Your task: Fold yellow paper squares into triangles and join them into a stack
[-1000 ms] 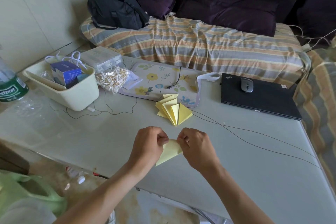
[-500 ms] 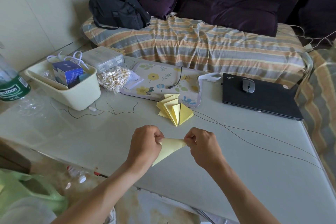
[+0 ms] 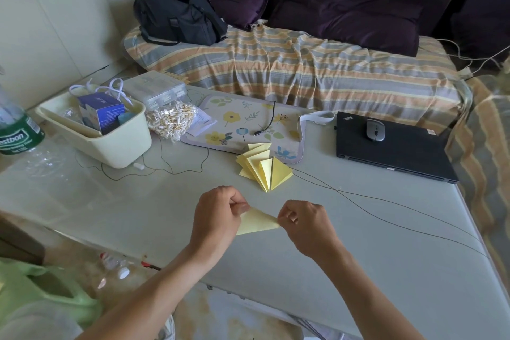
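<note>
A folded yellow paper point(image 3: 256, 222) hangs just above the grey table point(image 3: 358, 257), stretched between both hands. My left hand point(image 3: 218, 218) pinches its left corner with curled fingers. My right hand point(image 3: 306, 225) pinches its right tip. Behind them, a fanned stack of joined yellow triangles point(image 3: 263, 165) lies on the table, partly on the edge of a flowered mat point(image 3: 242, 124).
A cream tub point(image 3: 110, 146) with a blue box stands at the left, a bag of small sticks point(image 3: 172, 120) beside it. A closed black laptop point(image 3: 392, 146) carrying a mouse point(image 3: 374, 130) lies at the right. Thin cables point(image 3: 386, 218) cross the table. A green bottle point(image 3: 16, 132) stands far left.
My hands have drawn apart along the paper, the right hand sliding rightward to its tip. The fold now shows as a flat pointed shape between them.
</note>
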Demonstrator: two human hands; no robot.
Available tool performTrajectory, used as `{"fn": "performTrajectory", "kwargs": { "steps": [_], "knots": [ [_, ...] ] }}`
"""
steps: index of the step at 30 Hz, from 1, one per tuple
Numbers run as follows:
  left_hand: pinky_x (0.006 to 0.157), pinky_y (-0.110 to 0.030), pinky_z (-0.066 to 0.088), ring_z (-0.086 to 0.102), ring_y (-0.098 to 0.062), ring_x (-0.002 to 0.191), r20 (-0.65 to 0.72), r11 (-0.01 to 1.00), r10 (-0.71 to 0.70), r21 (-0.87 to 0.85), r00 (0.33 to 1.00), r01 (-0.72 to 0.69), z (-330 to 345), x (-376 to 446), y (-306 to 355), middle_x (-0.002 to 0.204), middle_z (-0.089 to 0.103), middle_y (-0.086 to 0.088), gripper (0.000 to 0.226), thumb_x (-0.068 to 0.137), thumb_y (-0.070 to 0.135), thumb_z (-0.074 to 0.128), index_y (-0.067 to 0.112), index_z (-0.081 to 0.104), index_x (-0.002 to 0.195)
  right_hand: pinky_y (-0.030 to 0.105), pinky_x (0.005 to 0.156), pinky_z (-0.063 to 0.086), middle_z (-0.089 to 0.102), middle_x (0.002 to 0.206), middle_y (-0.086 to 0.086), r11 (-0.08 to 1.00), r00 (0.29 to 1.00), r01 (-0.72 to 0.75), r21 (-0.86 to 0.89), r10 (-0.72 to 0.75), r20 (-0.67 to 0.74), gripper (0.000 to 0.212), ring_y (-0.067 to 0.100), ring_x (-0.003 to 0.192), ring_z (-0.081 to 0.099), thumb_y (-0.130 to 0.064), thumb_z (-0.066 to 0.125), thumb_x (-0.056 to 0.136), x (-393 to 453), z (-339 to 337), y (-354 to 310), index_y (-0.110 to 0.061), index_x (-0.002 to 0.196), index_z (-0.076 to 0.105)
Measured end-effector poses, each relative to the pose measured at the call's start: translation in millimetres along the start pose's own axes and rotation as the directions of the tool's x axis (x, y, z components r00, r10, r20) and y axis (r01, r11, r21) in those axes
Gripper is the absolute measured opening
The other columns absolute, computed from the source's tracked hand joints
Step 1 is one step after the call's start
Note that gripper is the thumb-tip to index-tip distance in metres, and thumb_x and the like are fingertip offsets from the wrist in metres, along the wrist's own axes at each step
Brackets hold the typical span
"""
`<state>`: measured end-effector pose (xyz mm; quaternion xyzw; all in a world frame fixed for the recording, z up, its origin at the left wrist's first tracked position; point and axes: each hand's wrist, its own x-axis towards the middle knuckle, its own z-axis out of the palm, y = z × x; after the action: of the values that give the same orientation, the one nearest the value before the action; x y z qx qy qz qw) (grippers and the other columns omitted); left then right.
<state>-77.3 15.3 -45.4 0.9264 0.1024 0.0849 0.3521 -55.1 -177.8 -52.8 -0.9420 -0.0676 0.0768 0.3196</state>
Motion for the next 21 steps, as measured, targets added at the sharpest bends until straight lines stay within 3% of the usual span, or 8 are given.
{"fn": "performTrajectory", "kwargs": {
  "steps": [5,8,11,16,18,21],
  "knots": [
    [0.054,-0.006,0.037,0.059,0.008,0.059,0.010,0.999,-0.027,-0.019,1.000,0.027,0.3,-0.1,1.2,0.058,0.061,0.022,0.019,0.082,0.011,0.080,0.025,0.075,0.070,0.015,0.042,0.037,0.064,0.078,-0.001,1.000,1.000,-0.022,0.001,0.022,0.010,0.014,0.007,0.051,0.053,-0.009,0.064,0.093,2.8,-0.2,-1.1,-0.015,0.085,0.074],
    [0.062,-0.007,0.040,0.064,0.002,0.070,-0.020,0.999,0.007,-0.039,1.000,-0.008,0.5,0.4,-0.7,0.073,0.069,0.017,0.008,0.085,0.015,0.080,0.023,0.077,0.084,0.017,0.042,0.039,0.063,0.074,0.000,0.997,0.998,-0.058,0.054,0.059,-0.007,0.016,0.011,0.048,0.053,-0.006,0.063,0.091,6.4,1.6,-1.9,-0.015,0.081,0.072],
    [0.074,-0.019,0.040,0.061,-0.011,0.089,-0.068,1.000,0.027,-0.006,0.997,-0.028,3.6,-1.4,-3.9,0.096,0.066,0.007,0.020,0.087,0.018,0.079,0.019,0.069,0.104,0.017,0.044,0.041,0.066,0.071,0.001,0.980,0.989,-0.124,0.158,0.135,-0.057,0.017,0.016,0.055,0.059,-0.005,0.061,0.088,12.2,0.7,-1.4,-0.014,0.078,0.072],
    [0.076,-0.016,0.034,0.055,-0.015,0.102,-0.123,0.999,0.020,-0.036,0.992,-0.025,8.6,-1.0,-1.5,0.104,0.058,0.002,0.031,0.088,0.015,0.075,0.017,0.061,0.116,0.011,0.039,0.037,0.073,0.069,0.004,0.859,0.928,-0.271,0.435,0.353,-0.119,0.018,0.003,0.051,0.056,-0.012,0.061,0.089,26.4,1.9,-4.2,-0.013,0.077,0.074],
    [0.077,-0.017,0.035,0.055,-0.016,0.103,-0.114,0.999,0.026,-0.043,0.993,-0.031,11.6,-1.5,1.5,0.103,0.057,0.003,0.031,0.089,0.014,0.074,0.018,0.061,0.116,0.014,0.044,0.043,0.073,0.068,0.002,0.779,0.884,-0.312,0.543,0.448,-0.135,0.019,0.006,0.054,0.059,-0.015,0.061,0.088,34.3,4.9,-6.7,-0.015,0.076,0.075],
    [0.081,-0.022,0.041,0.056,-0.016,0.105,-0.107,0.997,0.039,-0.059,0.994,-0.045,15.7,-2.0,7.2,0.101,0.056,0.004,0.029,0.090,0.014,0.072,0.019,0.061,0.116,0.030,0.069,0.059,0.074,0.067,0.002,0.614,0.822,-0.332,0.716,0.560,-0.100,0.017,0.010,0.058,0.067,-0.013,0.066,0.087,47.9,10.0,-9.4,-0.014,0.074,0.076]
  ]
}}
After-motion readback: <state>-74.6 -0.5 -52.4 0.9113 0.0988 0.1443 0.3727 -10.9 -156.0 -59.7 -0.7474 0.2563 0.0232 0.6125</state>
